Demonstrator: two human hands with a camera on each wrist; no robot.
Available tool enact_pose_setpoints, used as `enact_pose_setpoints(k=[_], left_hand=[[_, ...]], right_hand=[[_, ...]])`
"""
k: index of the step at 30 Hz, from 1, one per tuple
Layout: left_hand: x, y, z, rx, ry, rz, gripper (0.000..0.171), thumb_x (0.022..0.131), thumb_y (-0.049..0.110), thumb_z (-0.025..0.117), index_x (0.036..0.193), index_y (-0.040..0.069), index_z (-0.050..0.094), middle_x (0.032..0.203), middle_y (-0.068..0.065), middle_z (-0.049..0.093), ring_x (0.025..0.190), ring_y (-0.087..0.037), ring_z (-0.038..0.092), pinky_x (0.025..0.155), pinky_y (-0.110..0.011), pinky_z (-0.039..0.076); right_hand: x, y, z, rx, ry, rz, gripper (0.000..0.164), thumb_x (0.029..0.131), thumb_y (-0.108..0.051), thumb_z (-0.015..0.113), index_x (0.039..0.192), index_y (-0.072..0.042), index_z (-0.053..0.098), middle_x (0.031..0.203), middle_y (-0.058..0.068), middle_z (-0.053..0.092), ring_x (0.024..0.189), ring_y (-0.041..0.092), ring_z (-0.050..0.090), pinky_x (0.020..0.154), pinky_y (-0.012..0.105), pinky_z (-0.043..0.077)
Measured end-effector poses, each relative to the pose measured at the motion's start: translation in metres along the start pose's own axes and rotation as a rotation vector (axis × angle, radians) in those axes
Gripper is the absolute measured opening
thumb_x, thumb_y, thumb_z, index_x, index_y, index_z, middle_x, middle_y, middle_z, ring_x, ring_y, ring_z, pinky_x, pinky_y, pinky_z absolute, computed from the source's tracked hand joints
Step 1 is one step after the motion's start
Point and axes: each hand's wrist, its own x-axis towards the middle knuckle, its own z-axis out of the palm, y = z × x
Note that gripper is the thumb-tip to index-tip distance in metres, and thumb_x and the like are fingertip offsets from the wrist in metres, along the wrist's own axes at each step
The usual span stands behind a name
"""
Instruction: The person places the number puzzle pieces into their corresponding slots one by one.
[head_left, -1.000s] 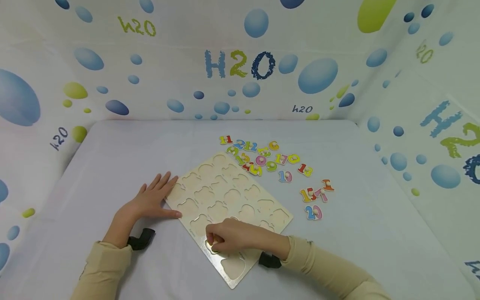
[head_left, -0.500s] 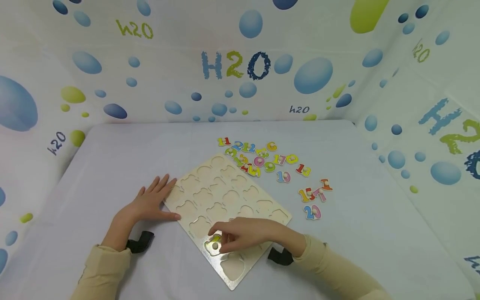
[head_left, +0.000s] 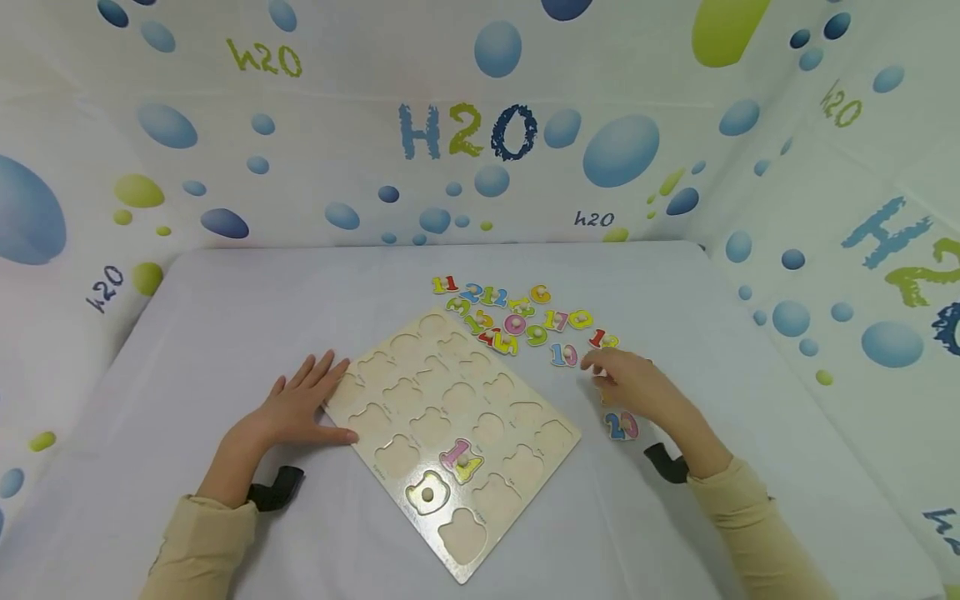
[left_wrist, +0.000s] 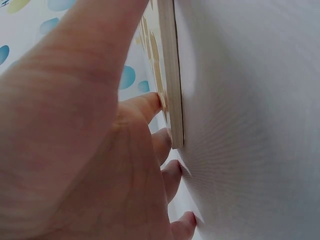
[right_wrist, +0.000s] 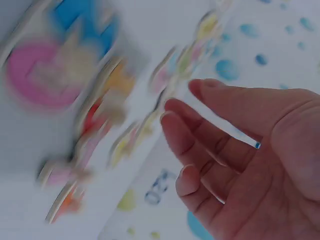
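Observation:
My left hand [head_left: 296, 408] lies with spread fingers at the left corner of the wooden puzzle board [head_left: 461, 573]. In the left wrist view its fingertips rest along the edge of the board [left_wrist: 172, 90]. Set into recesses near the front are a pink-and-yellow number piece [head_left: 463, 467] and a glare-washed knobbed piece [head_left: 427, 493]. My right hand [head_left: 637, 387] hovers over the loose number pieces to the right, its fingers loosely bent and holding nothing. Just below it shows the blue-and-pink 20 piece [head_left: 621, 426], blurred and large in the right wrist view. The hand covers neighbouring pieces.
Beyond the board's far right edge lie several knobbed number pieces, among them an 11 [head_left: 445, 285], a blue-and-pink 10 [head_left: 564, 355] and a 17 [head_left: 556, 321]. White cloth [head_left: 225, 317] covers the table. Black straps [head_left: 276, 489] sit at both wrists.
My right hand has let go of the knobbed piece in the board's front recess and moved right and away, over the loose pieces. The pink-and-yellow piece is now uncovered. The left hand stays put.

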Motion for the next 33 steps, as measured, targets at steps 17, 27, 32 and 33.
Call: enact_pose_setpoints(k=[17,27,32,33], left_hand=[[0.000,-0.004,0.003,0.001,0.017,0.007,0.110,0.069,0.055,0.075,0.146,-0.003,0.022,0.151,-0.027,0.007,0.136,-0.046,0.000,0.097,-0.070,0.003],[0.000,-0.003,0.004,0.003,0.025,0.013,0.110,0.068,0.055,0.075,0.146,-0.003,0.023,0.151,-0.026,0.008,0.136,-0.046,0.000,0.097,-0.070,0.004],[0.001,-0.004,0.004,0.004,0.029,0.017,0.109,0.069,0.055,0.075,0.145,-0.004,0.023,0.150,-0.027,0.009,0.135,-0.046,0.001,0.097,-0.070,0.004],[0.001,-0.004,0.004,0.006,0.030,0.018,0.109,0.069,0.055,0.075,0.145,-0.004,0.024,0.150,-0.027,0.009,0.135,-0.046,0.001,0.097,-0.070,0.004]], right_hand=[[0.001,0.051,0.003,0.099,-0.201,0.065,0.011,0.087,-0.004,0.064,0.086,-0.011,0.056,0.067,-0.002,0.049,0.059,0.014,0.046,0.050,0.027,0.041],[0.006,0.030,0.003,0.110,-0.074,0.028,0.011,0.086,-0.008,0.067,0.084,-0.011,0.057,0.065,-0.006,0.052,0.058,0.012,0.048,0.050,0.026,0.042],[0.013,0.000,0.010,0.181,-0.006,-0.111,0.013,0.086,-0.010,0.068,0.082,-0.013,0.057,0.067,-0.011,0.058,0.060,0.007,0.052,0.055,0.024,0.045],[0.014,-0.008,0.012,0.188,-0.005,-0.138,0.013,0.086,-0.011,0.069,0.082,-0.014,0.057,0.067,-0.012,0.058,0.059,0.006,0.052,0.054,0.024,0.045]])
